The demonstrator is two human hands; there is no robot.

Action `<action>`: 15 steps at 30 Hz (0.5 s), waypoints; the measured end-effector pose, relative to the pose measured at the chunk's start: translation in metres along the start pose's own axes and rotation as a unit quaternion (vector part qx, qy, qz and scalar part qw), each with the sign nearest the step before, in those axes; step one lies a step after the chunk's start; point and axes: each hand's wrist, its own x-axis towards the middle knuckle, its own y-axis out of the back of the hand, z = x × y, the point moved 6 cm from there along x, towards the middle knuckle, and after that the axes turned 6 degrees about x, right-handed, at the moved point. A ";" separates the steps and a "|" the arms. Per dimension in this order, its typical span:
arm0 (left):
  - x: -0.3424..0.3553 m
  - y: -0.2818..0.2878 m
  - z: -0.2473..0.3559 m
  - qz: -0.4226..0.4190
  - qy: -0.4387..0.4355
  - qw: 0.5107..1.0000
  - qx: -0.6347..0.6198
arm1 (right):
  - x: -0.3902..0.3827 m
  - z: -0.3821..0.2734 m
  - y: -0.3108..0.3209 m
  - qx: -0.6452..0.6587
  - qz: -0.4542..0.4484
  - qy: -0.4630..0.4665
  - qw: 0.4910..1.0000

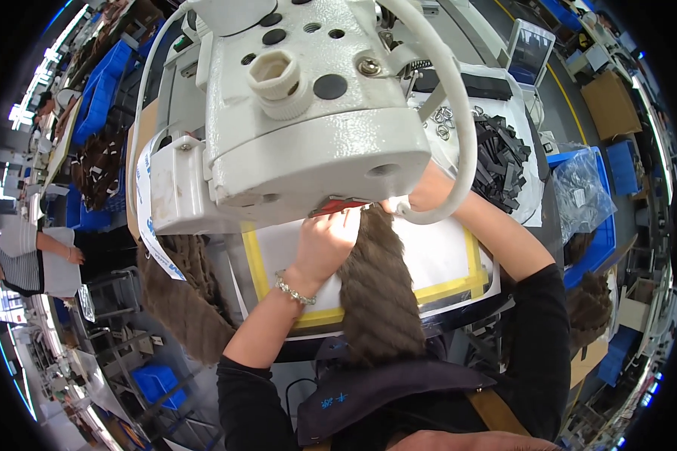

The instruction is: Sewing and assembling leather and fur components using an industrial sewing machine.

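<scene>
A long brown fur strip (382,289) runs from under the white sewing machine head (316,150) down over the table's near edge toward my lap. My left hand (329,239), with a beaded bracelet at the wrist, is closed on the strip's far end, just below the machine head. Close to the same end, on its right side, is my right hand (431,188). The machine head and its curved white tube (466,128) hide most of its fingers. A small red part (340,204) shows at the machine's lower edge, above my left fingers.
The white work surface (447,259) is edged with yellow tape. To the right lie a pile of black strips (498,161) and several metal rings (442,120). More brown fur (184,301) hangs at the left. A blue bin (600,225) stands at the right; another person (41,255) is far left.
</scene>
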 end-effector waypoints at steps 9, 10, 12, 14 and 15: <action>0.002 0.001 0.000 0.029 -0.035 0.998 0.050 | 0.001 -0.006 0.010 -0.038 0.050 0.036 0.997; 0.000 -0.002 -0.001 0.020 -0.039 0.998 0.050 | 0.000 -0.005 0.009 -0.040 0.051 0.037 0.997; -0.002 -0.002 -0.001 0.012 -0.044 0.998 0.049 | -0.001 -0.005 0.009 -0.035 0.061 0.039 0.997; -0.003 -0.001 -0.002 0.005 -0.047 0.997 0.066 | 0.001 -0.007 0.006 -0.033 0.061 0.044 0.997; -0.004 0.000 -0.001 0.005 -0.047 0.997 0.066 | 0.002 -0.007 0.006 -0.029 0.061 0.050 0.996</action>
